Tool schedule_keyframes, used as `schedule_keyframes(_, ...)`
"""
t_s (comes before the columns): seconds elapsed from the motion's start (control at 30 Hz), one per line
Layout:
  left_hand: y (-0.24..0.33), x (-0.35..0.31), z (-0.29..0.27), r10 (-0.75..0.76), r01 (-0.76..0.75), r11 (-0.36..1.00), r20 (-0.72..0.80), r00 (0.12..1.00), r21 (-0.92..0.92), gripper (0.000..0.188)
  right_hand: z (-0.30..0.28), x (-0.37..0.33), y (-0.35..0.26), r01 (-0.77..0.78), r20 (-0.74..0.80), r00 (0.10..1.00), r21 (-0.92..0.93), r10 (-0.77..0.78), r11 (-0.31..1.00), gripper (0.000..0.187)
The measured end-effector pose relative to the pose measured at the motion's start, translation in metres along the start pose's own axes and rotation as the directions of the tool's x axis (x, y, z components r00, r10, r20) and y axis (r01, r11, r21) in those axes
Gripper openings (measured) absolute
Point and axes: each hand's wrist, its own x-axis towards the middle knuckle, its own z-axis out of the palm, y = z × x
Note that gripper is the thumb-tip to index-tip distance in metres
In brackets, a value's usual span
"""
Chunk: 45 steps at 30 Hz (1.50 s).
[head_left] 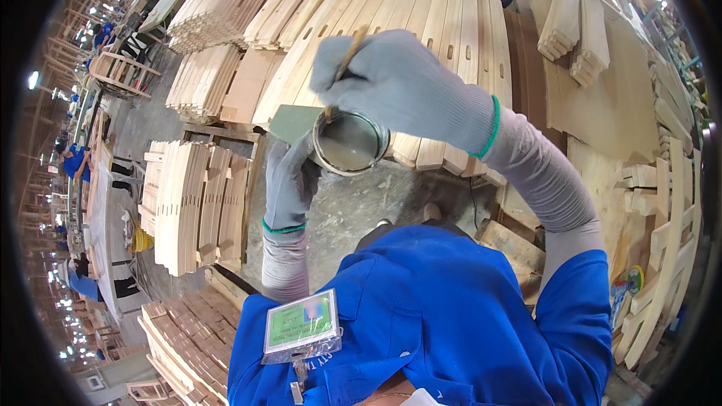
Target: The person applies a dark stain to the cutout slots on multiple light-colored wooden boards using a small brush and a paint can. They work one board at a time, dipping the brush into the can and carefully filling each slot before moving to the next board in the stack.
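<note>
Can [384,137] of cloudy liquid [347,144] clasped in the left hand [288,184]; right hand [406,79] closed around a thin stick [352,51] — holding the can level should avoid spills.

Room over the gray floor [342,207] between the can [383,135] and the blue shirt [459,308], long boards [410,7] in the way ahead, a wood stack [188,207] blocking the left, right hand [398,79] and stick [351,51] crowding the can's far edge
</note>
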Motion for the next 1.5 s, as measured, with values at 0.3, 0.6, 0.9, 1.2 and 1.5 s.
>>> schedule_keyframes(0.3, -0.006, 0.025, -0.017, 0.225, -0.389, 0.878, 0.477, 0.850, 0.280, 0.054, 0.004, -0.021, -0.048, 0.344, 0.414, 0.878, -0.199, -0.240, 0.917, 0.009)
schedule_keyframes(0.6, 0.017, 0.054, -0.028, 0.101, -0.298, 0.921, 0.586, 0.804, 0.251, 0.029, -0.028, -0.050, -0.048, 0.228, 0.488, 0.839, 0.089, -0.242, 0.970, 0.009)
schedule_keyframes(0.9, 0.036, 0.043, 0.005, -0.205, 0.220, 0.975, 0.258, 0.944, -0.030, 0.029, -0.007, -0.072, -0.016, 0.063, -0.116, 0.992, 0.200, -0.040, 0.978, 0.014)
schedule_keyframes(1.2, 0.050, 0.043, -0.003, -0.141, 0.144, 0.990, 0.204, 0.969, -0.002, 0.031, -0.038, -0.067, -0.029, -0.068, -0.095, 0.993, 0.073, 0.075, 0.995, 0.007)
schedule_keyframes(1.5, 0.049, 0.027, 0.000, 0.048, -0.048, 0.997, 0.005, 0.999, 0.056, 0.023, -0.020, -0.073, -0.022, -0.002, -0.220, 0.974, -0.230, -0.050, 0.973, 0.014)
